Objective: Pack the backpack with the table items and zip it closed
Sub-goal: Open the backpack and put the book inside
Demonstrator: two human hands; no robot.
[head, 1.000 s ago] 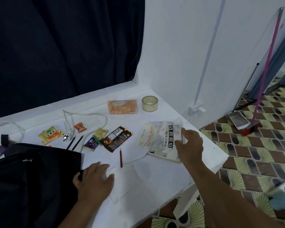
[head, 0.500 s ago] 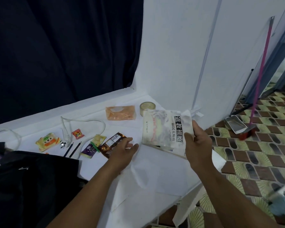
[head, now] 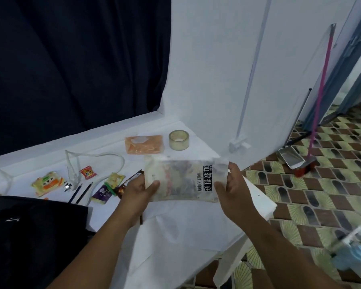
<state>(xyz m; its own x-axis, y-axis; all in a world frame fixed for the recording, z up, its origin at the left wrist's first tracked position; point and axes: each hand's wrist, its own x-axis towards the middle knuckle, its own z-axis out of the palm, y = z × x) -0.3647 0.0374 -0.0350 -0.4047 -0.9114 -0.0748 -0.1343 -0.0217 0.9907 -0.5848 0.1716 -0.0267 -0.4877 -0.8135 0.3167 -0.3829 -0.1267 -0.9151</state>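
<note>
Now both hands, left (head: 139, 189) and right (head: 230, 185), grip the book (head: 181, 180) lengthwise left-to-right, cover up.

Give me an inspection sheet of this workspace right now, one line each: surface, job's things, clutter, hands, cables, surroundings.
Surface: white table, covered with a creased sheet.
Job's things: book held above the table; black backpack at the near left; snack packets, two pencils, tape roll, orange pack still out.
Clutter: nothing seen.
Hands: left hand and right hand each grip a book edge.
Cables: white cable with plug, looped on the table.
Surroundings: dark curtain, white wall, patterned floor tiles, broom and dustpan.
</note>
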